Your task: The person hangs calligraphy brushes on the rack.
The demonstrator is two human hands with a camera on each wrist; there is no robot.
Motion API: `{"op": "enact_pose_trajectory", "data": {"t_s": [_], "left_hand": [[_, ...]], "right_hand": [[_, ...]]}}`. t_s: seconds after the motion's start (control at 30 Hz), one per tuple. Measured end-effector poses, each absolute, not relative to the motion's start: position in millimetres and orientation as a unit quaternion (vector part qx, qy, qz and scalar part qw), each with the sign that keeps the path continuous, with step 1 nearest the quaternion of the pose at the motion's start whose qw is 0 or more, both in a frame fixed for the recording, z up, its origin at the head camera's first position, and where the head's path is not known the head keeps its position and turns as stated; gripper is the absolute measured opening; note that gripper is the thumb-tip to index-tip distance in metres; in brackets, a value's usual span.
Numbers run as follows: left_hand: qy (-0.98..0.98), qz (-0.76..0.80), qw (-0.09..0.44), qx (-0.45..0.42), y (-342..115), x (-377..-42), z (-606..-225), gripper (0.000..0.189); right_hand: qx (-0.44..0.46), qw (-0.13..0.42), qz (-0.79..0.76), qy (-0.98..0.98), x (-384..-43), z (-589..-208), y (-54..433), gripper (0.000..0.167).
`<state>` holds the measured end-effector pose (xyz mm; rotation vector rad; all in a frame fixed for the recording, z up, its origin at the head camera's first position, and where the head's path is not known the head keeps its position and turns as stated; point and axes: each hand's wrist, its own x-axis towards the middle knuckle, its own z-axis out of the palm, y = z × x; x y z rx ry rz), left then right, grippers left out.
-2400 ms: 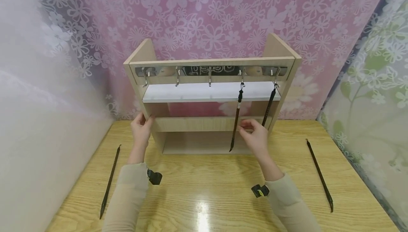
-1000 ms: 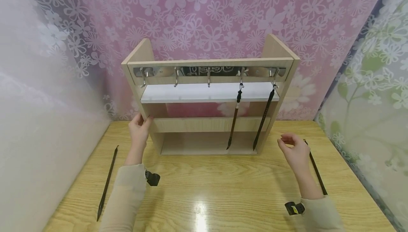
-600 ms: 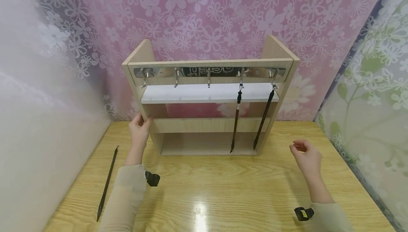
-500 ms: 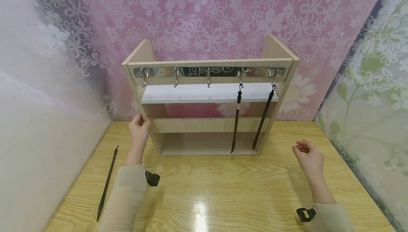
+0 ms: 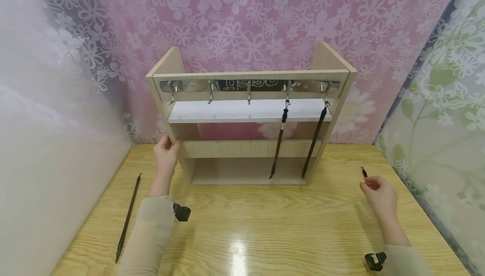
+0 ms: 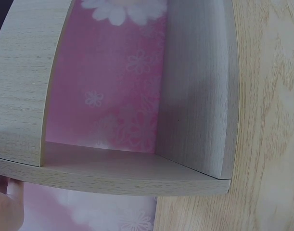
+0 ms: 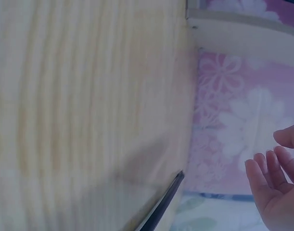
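My left hand (image 5: 166, 154) grips the left side panel of a small wooden shelf (image 5: 250, 148), thumb at the front edge. In the left wrist view, fingers (image 6: 9, 190) show at that panel (image 6: 113, 185). My right hand (image 5: 380, 196) is over the table at the right, above a dark writing brush (image 5: 364, 172); only its looped end shows past the hand. In the right wrist view this brush (image 7: 161, 207) lies apart from the hand (image 7: 281, 187), whose fingers are loosely bent with nothing between them. A brown brush (image 5: 279, 141) and a black brush (image 5: 315, 141) hang on the shelf's two right-hand hooks.
A metal rail (image 5: 249, 85) with several hooks runs along the shelf's top front; the hooks left of the brown brush hold nothing. Another dark brush (image 5: 129, 217) lies on the wooden table (image 5: 242, 213) at the left. Flowered walls (image 5: 250, 23) stand behind and beside.
My right hand has moved from beside the hanging brown brush rightward and toward me, to the brush on the right. The hanging brown brush swings slightly. The left hand keeps its place.
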<state>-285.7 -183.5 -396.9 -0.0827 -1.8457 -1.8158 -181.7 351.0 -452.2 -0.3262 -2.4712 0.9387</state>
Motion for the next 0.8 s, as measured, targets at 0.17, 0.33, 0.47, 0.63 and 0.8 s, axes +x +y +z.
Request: {"op": "enact_pose_trajectory", "data": {"t_s": [0.17,0.33,0.47,0.63,0.8], "left_hand": [[-0.684,-0.679,0.266,-0.033,-184,-285,-396,0.03],[-0.683,-0.681,0.263,-0.029,-183,-285,-396,0.032],[-0.686,-0.679,0.261,-0.023,-183,-286,-397,0.031],[-0.684,-0.678,0.268,-0.023,-183,-287,-397,0.031],[-0.676,-0.682,0.277,-0.025,-182,-286,-396,0.031]], "right_hand": [[-0.121,0.215,0.318,-0.916,-179,-458,366,0.022],[-0.13,0.19,0.301,-0.926,-174,-461,377,0.025],[-0.119,0.163,0.292,-0.935,-170,-463,385,0.028],[-0.109,0.14,0.282,-0.943,-170,-467,391,0.031],[-0.102,0.115,0.276,-0.949,-170,-469,396,0.032]]}}
